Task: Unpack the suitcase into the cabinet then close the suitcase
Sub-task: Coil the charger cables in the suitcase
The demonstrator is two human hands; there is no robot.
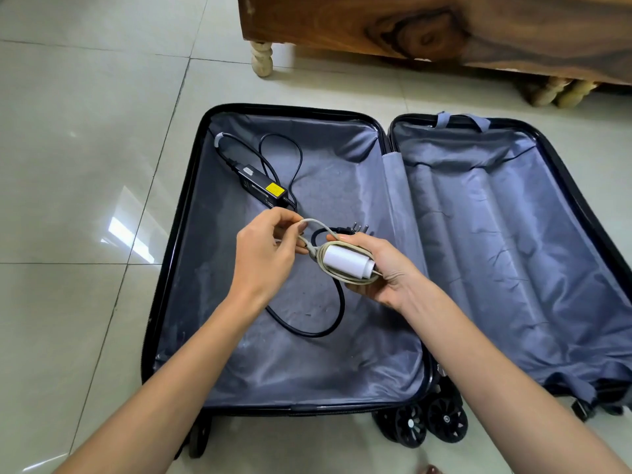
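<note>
Right hand (379, 271) cups the charger (345, 261), likely light and rigid; left hand (263, 258) pinches its floppy cord (314, 222); I'd carry it by the body.

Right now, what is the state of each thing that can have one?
suitcase: open, both halves flat on floor.
white charger: gripped by right hand, white cable partly wound round it.
black power adapter: lies in suitcase's left half, black cord loose.
left hand: pinches the white cable.

- Suitcase (513, 234) open on floor (68, 165), in front of furniture unit (444, 29).
- Power adapter (263, 189) in left half, far side; cable (307, 334) loops nearward.
- Charger (345, 261) above left half, held between left hand (263, 254) and right hand (386, 271).
</note>
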